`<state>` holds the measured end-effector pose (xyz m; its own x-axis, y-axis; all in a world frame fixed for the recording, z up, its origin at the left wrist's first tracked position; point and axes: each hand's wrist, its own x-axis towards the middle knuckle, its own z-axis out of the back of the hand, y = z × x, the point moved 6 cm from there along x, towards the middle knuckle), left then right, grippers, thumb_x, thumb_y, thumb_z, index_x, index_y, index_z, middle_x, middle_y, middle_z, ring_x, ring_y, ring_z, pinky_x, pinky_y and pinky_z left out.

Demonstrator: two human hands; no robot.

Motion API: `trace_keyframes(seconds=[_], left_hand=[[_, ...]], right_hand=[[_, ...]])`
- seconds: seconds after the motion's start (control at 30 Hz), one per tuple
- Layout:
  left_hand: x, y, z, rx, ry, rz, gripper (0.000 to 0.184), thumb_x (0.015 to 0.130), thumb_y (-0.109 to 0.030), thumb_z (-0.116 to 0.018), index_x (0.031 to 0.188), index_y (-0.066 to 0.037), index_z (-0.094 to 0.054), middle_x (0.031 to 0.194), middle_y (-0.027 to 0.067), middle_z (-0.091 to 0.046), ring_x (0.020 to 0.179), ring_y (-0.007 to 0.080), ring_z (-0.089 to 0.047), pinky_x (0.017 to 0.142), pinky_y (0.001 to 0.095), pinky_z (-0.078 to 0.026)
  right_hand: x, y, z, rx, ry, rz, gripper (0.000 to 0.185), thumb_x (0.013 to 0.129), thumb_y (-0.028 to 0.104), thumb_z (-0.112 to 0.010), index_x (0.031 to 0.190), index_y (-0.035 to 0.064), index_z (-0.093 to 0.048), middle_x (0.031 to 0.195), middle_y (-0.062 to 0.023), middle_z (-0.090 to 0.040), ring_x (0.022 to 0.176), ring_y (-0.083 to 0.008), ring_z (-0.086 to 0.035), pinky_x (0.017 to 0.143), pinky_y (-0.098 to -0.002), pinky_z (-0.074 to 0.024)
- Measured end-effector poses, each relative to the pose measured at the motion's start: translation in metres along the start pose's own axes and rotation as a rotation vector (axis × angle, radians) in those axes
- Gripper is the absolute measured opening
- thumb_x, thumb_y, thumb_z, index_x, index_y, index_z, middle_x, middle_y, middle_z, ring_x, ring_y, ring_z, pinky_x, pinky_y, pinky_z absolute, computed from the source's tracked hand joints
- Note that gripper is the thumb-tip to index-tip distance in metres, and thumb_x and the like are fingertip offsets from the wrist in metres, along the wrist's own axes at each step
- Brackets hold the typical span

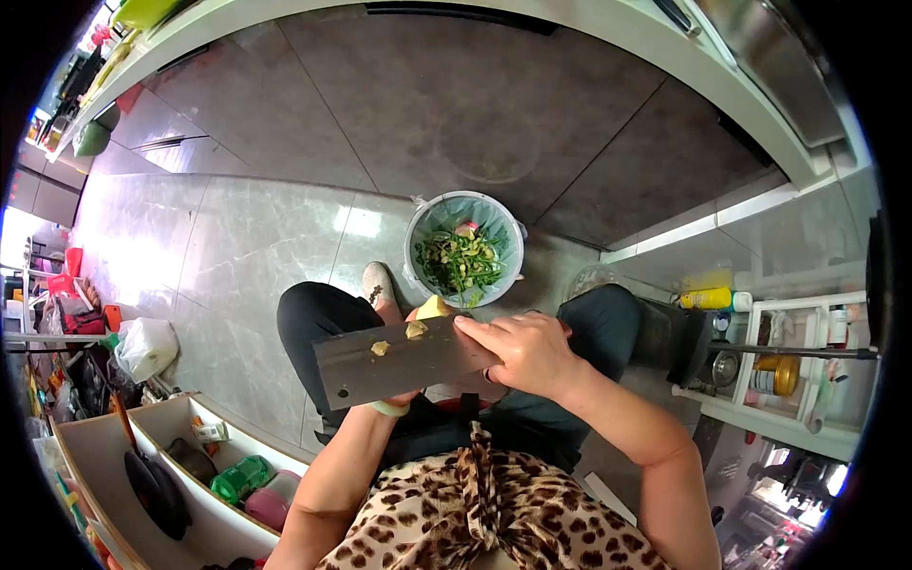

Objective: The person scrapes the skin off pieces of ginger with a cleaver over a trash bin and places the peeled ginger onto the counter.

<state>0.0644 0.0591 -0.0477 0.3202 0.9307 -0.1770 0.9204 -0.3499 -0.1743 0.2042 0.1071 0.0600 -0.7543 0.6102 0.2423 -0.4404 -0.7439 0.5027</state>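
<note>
My right hand (pixel 528 351) is closed on a wide-bladed cleaver (pixel 408 369), its index finger stretched along the blade near the handle end. Two small yellowish-brown scraps (pixel 380 349) cling to the blade's upper face. Most of my left hand (pixel 406 396) is hidden beneath the cleaver. Past the blade's far edge, its fingertips hold a pale yellow piece (pixel 433 307), of which only the top shows. Just beyond my hands stands a lined waste bin (pixel 414 270) on the floor, with green vegetable trimmings (pixel 464 261) in it.
Grey cabinet fronts (pixel 408 104) rise behind the bin. At the lower left is an open drawer (pixel 95 446) with a black pan (pixel 157 494) and a green bottle (pixel 241 480). A white rack (pixel 760 351) with bottles stands right. A white bag (pixel 147 349) sits left.
</note>
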Motion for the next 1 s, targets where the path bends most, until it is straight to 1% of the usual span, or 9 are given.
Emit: trace_keyframes(seconds=[0.07, 0.1, 0.2, 0.27, 0.37, 0.5, 0.6, 0.67, 1.0], left_hand=[[-0.006, -0.005, -0.001, 0.273, 0.005, -0.226, 0.047, 0.094, -0.034, -0.055, 0.129, -0.004, -0.046, 0.124, 0.0139, -0.055, 0.114, 0.0243, -0.056, 0.099, 0.0380, -0.045], [-0.008, -0.007, -0.004, 0.272, 0.006, -0.229, 0.047, 0.094, -0.034, -0.055, 0.129, -0.004, -0.046, 0.124, 0.0139, -0.055, 0.114, 0.0243, -0.056, 0.099, 0.0380, -0.045], [-0.010, -0.003, -0.030, 0.502, -0.046, -0.010, 0.050, 0.087, -0.016, -0.064, 0.130, -0.003, -0.042, 0.125, 0.0191, -0.054, 0.117, 0.0334, -0.053, 0.103, 0.0448, -0.040], [-0.009, -0.004, -0.034, 0.476, -0.025, -0.014, 0.052, 0.087, -0.014, -0.063, 0.132, -0.004, -0.038, 0.128, 0.0184, -0.051, 0.119, 0.0312, -0.051, 0.102, 0.0430, -0.041], [-0.008, -0.011, -0.034, 0.408, -0.046, -0.054, 0.049, 0.090, -0.017, -0.061, 0.132, -0.006, -0.038, 0.128, 0.0161, -0.051, 0.119, 0.0275, -0.051, 0.101, 0.0401, -0.042], [-0.001, -0.014, -0.018, 0.211, -0.080, -0.136, 0.044, 0.096, -0.034, -0.052, 0.130, -0.007, -0.046, 0.128, 0.0119, -0.052, 0.119, 0.0238, -0.051, 0.101, 0.0396, -0.042], [0.007, -0.015, -0.018, 0.106, -0.132, -0.217, 0.041, 0.093, -0.027, -0.055, 0.127, -0.005, -0.047, 0.125, 0.0149, -0.054, 0.116, 0.0277, -0.053, 0.099, 0.0394, -0.045], [0.012, -0.014, -0.011, 0.138, -0.159, -0.220, 0.041, 0.092, -0.025, -0.056, 0.126, -0.005, -0.047, 0.125, 0.0158, -0.054, 0.114, 0.0281, -0.054, 0.097, 0.0386, -0.046], [0.006, -0.006, -0.002, 0.067, -0.297, -0.307, 0.033, 0.093, -0.026, -0.058, 0.119, -0.011, -0.048, 0.111, 0.0113, -0.058, 0.101, 0.0237, -0.060, 0.087, 0.0354, -0.052]], right_hand=[[-0.002, -0.003, 0.001, 0.006, -0.018, 0.001, 0.060, 0.056, 0.011, -0.073, 0.116, 0.0118, -0.064, 0.079, -0.0076, -0.066, 0.070, -0.0256, -0.065, 0.063, -0.0350, -0.0519], [-0.002, -0.011, 0.002, 0.013, -0.024, -0.032, 0.050, 0.064, 0.011, -0.070, 0.114, 0.0112, -0.065, 0.080, -0.0084, -0.067, 0.071, -0.0253, -0.066, 0.063, -0.0348, -0.0527], [-0.005, -0.050, -0.011, 0.080, 0.021, -0.239, 0.038, 0.075, 0.013, -0.064, 0.113, 0.0118, -0.066, 0.090, -0.0094, -0.070, 0.078, -0.0266, -0.068, 0.069, -0.0368, -0.0539], [-0.011, -0.075, -0.018, 0.131, 0.126, -0.473, 0.038, 0.078, 0.016, -0.062, 0.116, 0.0147, -0.065, 0.097, -0.0091, -0.070, 0.081, -0.0266, -0.068, 0.073, -0.0370, -0.0539], [-0.006, -0.058, -0.007, 0.259, 0.061, -0.471, 0.039, 0.077, 0.015, -0.063, 0.116, 0.0152, -0.065, 0.096, -0.0095, -0.069, 0.081, -0.0264, -0.068, 0.072, -0.0365, -0.0541], [0.003, -0.010, 0.011, 0.206, -0.020, -0.204, 0.043, 0.072, 0.014, -0.068, 0.115, 0.0147, -0.065, 0.091, -0.0099, -0.070, 0.074, -0.0257, -0.068, 0.066, -0.0352, -0.0544], [0.001, 0.013, 0.008, 0.150, -0.047, -0.100, 0.049, 0.069, 0.014, -0.071, 0.118, 0.0125, -0.063, 0.086, -0.0103, -0.069, 0.073, -0.0260, -0.067, 0.064, -0.0356, -0.0535], [-0.004, 0.017, -0.006, 0.042, -0.042, -0.115, 0.061, 0.059, 0.005, -0.069, 0.119, 0.0101, -0.062, 0.086, -0.0082, -0.068, 0.075, -0.0241, -0.066, 0.064, -0.0335, -0.0522], [-0.006, 0.015, -0.007, -0.059, -0.079, -0.041, 0.063, 0.063, 0.012, -0.073, 0.123, 0.0080, -0.057, 0.074, -0.0058, -0.061, 0.067, -0.0223, -0.064, 0.060, -0.0331, -0.0517]])
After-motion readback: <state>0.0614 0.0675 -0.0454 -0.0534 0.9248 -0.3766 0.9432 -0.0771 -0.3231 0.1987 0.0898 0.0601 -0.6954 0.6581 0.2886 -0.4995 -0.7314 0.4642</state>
